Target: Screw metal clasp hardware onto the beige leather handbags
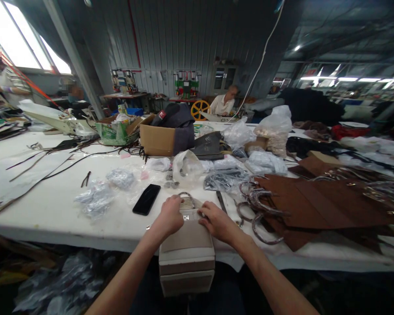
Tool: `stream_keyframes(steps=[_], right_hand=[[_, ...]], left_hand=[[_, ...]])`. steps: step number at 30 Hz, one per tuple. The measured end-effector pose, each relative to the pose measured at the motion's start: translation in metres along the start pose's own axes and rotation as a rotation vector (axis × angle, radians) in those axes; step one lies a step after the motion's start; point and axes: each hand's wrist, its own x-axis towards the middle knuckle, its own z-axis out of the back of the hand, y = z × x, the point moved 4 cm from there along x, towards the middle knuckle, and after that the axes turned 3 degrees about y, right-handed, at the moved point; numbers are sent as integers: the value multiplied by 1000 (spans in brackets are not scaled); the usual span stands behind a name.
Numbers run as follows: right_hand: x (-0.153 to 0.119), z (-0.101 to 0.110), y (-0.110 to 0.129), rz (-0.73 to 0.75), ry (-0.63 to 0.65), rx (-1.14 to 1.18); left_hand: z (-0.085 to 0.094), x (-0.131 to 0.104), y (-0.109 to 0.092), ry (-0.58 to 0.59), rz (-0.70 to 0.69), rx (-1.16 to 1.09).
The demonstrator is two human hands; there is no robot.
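A boxy beige handbag (pixel 188 245) leans at the table's front edge, over my lap. A round handle (pixel 188 197) and a small metal fitting (pixel 186 217) show at its far end. My left hand (pixel 170 215) is closed, its curled fingers gripping the bag's far left edge beside the handle. Across from it, my right hand (pixel 216 221) pinches the far right edge with thumb and fingers. The fingertips of my left hand are partly hidden. Left of the hands lies a black phone (pixel 146 199); to the right, a dark flat tool (pixel 221 201).
Brown leather bag pieces (pixel 302 201) with plastic-wrapped ring handles (pixel 265 229) cover the right side. Clear plastic bags (pixel 98 197) and a cardboard box (pixel 157 140) sit on the white table (pixel 52 214). A seated person (pixel 223 105) works beyond the table; others are at the left.
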Motion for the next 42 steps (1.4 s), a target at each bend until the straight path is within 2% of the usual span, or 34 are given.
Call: stream_keyframes(steps=[3,6,12,23,29,33,36,38,42], right_hand=[[1,-3,-4,-45,5,11],[1,-4,-4,-57,-2,10],[3,-10,-8,-70,-23,46],[-2,-14,-6,-53,-140,156],[-4,-14,-6,-20,-186,201],[-5,-3,-21,-86,-136,396],[-5,3,-31,-148,-184,511],[-5,1,-32,-195,-210,551],[-1,-6,-27,-263,-181,569]], left_hand=[[-25,8,-12,35,-53,-124],[-48,18,-13,34,-94,-157],[-69,26,-4,-33,-102,-190],[-75,27,1,-56,-92,-268],[-74,27,-2,-78,-24,-317],[-71,26,-6,-79,-8,-307],[-70,25,-7,-93,-26,-301],[-69,25,-7,-103,-34,-295],[-70,24,-7,-111,-37,-284]])
